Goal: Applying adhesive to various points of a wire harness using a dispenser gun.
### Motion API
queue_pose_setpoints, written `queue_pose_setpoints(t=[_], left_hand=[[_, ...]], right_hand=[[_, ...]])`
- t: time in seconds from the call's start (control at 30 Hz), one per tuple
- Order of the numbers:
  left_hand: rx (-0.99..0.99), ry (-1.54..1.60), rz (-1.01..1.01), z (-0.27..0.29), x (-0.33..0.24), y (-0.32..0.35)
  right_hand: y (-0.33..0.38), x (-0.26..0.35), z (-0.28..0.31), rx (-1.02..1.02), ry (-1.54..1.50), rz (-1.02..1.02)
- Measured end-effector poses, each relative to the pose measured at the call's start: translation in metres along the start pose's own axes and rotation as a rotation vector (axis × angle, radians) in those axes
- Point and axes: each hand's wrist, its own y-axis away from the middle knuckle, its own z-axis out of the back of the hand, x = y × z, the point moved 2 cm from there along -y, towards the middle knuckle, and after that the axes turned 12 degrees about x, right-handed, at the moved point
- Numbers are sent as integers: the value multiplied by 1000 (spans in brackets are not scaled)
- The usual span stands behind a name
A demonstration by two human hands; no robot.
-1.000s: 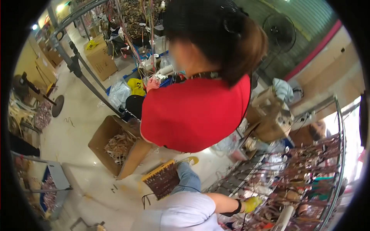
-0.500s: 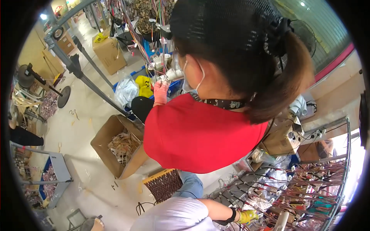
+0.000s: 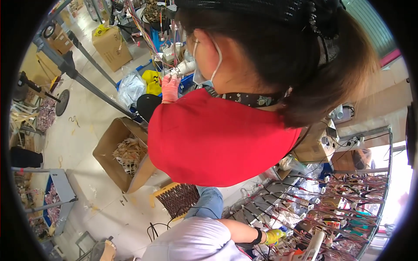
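Note:
My left arm, in a pale lavender sleeve with a black wristband [image 3: 258, 236], reaches to the right from the lower edge. At its end, my left hand [image 3: 274, 237] wears a yellow glove with the fingers closed. Small pale pieces and wires lie about the fingertips; what the fingers hold is too small to name. Close by, a white tube-like piece [image 3: 315, 244] stands at a slant among bundled wire harnesses [image 3: 348, 195]. A pinkish patch at the lower edge is too unclear to identify, and I cannot make out my right hand.
A co-worker in a red top [image 3: 226, 139] fills the middle; their pink-gloved hand [image 3: 170, 88] is at white connectors on hanging wires. An open cardboard box [image 3: 104, 150] of scraps stands on the floor left. A metal frame rail [image 3: 96, 93] crosses the upper left.
My view has shifted, so the surroundings sit a little further left and higher, and the co-worker's head looks larger. My left hand stays among the wires.

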Motion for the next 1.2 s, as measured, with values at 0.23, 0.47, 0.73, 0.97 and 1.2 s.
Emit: queue_pose_setpoints(t=[0.23,0.47,0.73,0.97,1.2], left_hand=[[-84,-136,-200,-18,-8,13],[77,598,-20,-25,7,38],[134,778,11,-26,1,26],[135,965,168,-29,-5,31],[118,948,319,-25,1,37]], right_hand=[[-13,-54,81,338,-517,94],[59,10,65,-98,275,-192],[79,-1,99,233,217,42],[119,-37,111,101,324,-59],[127,-59,106,197,510,-77]])
